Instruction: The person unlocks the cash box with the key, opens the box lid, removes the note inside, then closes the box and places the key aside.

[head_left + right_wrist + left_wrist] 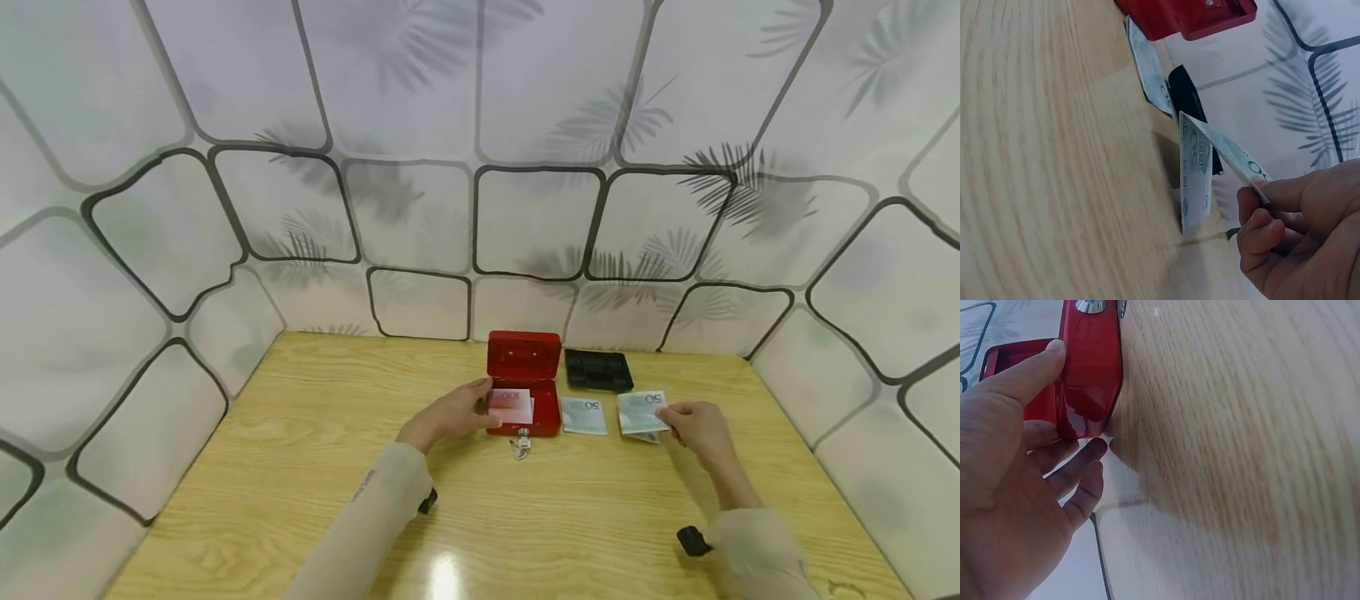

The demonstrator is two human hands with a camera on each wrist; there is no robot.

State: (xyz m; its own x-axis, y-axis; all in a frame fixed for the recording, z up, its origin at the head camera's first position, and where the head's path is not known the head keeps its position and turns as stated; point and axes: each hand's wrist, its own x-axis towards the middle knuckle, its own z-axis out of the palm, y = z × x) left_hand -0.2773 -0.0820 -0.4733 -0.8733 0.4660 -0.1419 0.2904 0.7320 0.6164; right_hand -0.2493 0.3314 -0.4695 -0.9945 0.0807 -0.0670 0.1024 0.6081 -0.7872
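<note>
So a 50 banknote (642, 412) is pinched by the right hand (699, 427) (lifted at one edge), while the red cash box (524, 367) is steadied by the left hand (453, 414), thumb and loosely spread fingers against its side; stowing it probably comes next.

I see a black tray (597, 369) at the back of my wooden worktop (300, 467), beside leaf-patterned wall panels (525, 125), and keys (520, 444) lying loose.

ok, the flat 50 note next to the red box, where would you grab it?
Likely the near short edge of the 50 note, coming from the front. It lies flat on the table, the red box crowds its left and another note, in the right hand, its right.
</note>
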